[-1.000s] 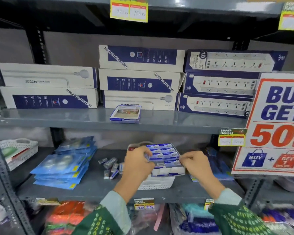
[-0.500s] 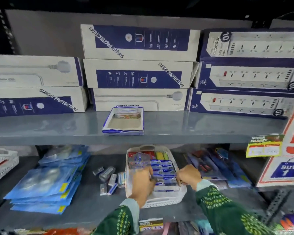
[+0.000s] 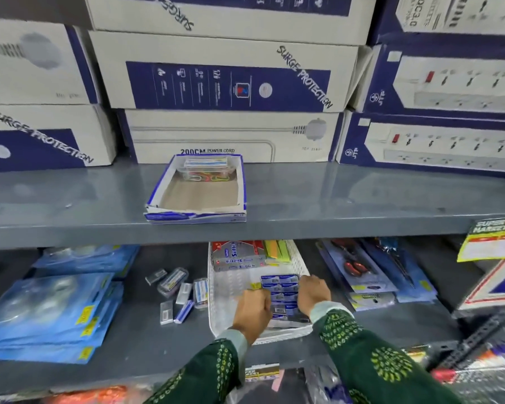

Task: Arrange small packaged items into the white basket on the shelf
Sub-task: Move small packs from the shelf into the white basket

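White basket (image 3: 226, 290): rectangular perforated plastic, long axis running away from the viewer, on the lower grey metal shelf (image 3: 134, 342) at lower centre of the frame. Contents: a stack of small blue-and-white packets (image 3: 280, 282), glossy and flat, along the basket's right side; red-and-blue flat cartons (image 3: 236, 255) and yellow and green pads (image 3: 277, 250) at its far end. Left hand (image 3: 252, 312): inside the basket, fingers curled into a loose fist against the left edge of the packet stack; whether it grips a packet cannot be told. Right hand (image 3: 314, 293): fingers bent downward and pressed on the stack's right edge. Both sleeves dark green fabric with yellow-green dotted pattern. Loose small packaged items (image 3: 175, 290): clear and silver oblong cases scattered on the shelf just left of the basket. Blue plastic pouches (image 3: 50, 310): slick, stacked flat at lower left. Carded scissors packs (image 3: 353, 266): lower right, beside the basket. Upper shelf, centre: open cardboard tray (image 3: 197, 196), blue-edged, holding a clear box of coloured clips (image 3: 206, 170) at its rear. Behind it: stacked white-and-navy cardboard boxes (image 3: 228, 83), matte, printed "Surge Protection". Compared with half a second earlier: the view sits closer and lower, so the boxes fill the top of the frame; the clear packet formerly at the basket's left is no longer seen there, and bare basket floor shows.
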